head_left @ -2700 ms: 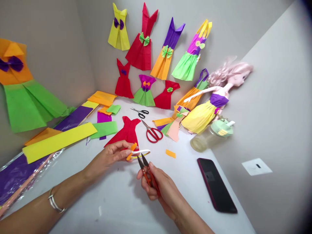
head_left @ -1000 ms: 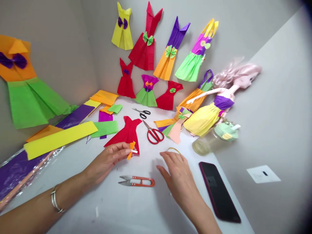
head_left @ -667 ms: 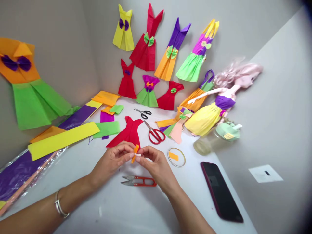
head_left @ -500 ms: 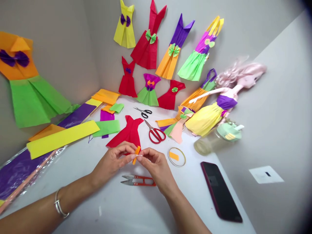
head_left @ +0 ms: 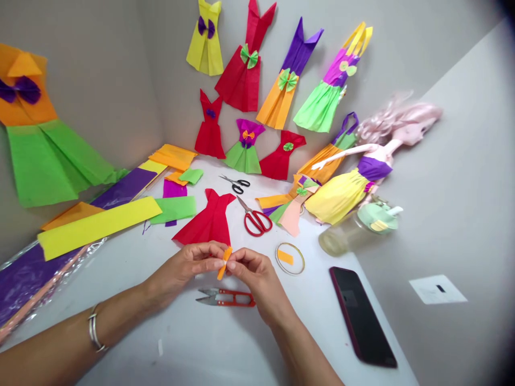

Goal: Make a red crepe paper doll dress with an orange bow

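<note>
In the head view, the left hand [head_left: 191, 268] and right hand [head_left: 257, 276] each keep a tight fingertip grip on the orange strip [head_left: 226, 257], above the table [head_left: 193, 343] near the hem of the red dress [head_left: 208, 219]. The strip is gathered at its middle, with a white band [head_left: 224, 262] there; fingertips hide whether fastening is complete. The snips [head_left: 218, 296] lie unheld.

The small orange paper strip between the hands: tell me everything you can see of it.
The small, narrow orange strip looks like paper, with a trace of white at its middle. It slants, upper end leaning right in the picture, held above the white tabletop. The bare left hand and bare right hand pinch it from either side; both ends stick out free.
</note>
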Demonstrator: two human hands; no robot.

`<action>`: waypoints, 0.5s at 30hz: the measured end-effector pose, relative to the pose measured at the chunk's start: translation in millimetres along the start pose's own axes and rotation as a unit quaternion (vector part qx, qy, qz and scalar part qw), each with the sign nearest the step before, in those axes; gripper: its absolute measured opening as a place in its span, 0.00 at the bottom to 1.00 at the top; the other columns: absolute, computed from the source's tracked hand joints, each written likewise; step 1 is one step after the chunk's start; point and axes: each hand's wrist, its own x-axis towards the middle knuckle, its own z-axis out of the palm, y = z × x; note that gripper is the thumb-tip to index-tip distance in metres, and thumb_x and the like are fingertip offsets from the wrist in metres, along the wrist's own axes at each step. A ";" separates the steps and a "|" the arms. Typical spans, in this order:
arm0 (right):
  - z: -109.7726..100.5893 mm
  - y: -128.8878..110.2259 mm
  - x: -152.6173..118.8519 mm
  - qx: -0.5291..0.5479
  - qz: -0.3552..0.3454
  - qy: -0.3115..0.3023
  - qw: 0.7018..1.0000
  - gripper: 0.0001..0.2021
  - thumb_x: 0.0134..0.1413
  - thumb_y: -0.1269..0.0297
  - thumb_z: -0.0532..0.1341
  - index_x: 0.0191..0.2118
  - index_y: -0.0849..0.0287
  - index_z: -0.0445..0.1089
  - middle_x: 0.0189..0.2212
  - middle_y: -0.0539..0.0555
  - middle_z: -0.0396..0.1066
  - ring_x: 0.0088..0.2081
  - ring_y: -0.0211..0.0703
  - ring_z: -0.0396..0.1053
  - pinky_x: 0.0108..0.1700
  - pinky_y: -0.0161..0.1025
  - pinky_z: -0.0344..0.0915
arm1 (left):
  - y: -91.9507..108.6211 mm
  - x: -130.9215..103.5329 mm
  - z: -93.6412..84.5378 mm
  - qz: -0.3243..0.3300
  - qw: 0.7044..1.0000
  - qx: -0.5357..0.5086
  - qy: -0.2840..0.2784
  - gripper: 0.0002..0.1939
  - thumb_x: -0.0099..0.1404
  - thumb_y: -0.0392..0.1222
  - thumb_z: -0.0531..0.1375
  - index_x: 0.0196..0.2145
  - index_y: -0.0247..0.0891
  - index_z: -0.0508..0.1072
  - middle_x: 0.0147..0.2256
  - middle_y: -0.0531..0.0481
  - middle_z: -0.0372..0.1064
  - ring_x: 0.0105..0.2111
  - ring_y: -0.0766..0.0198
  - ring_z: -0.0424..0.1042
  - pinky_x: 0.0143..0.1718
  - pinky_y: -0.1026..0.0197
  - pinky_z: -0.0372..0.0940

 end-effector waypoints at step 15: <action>2.9 -1.5 -1.0 -0.016 -0.018 0.035 0.999 0.10 0.52 0.56 0.67 0.31 0.58 0.72 0.28 0.49 0.72 0.31 0.38 0.66 0.37 0.36 0.61 | -5.4 1.2 0.5 0.002 0.999 -0.018 0.048 0.06 0.62 0.45 0.64 0.36 0.42 0.75 0.40 0.52 0.71 0.43 0.60 0.67 0.48 0.61 0.60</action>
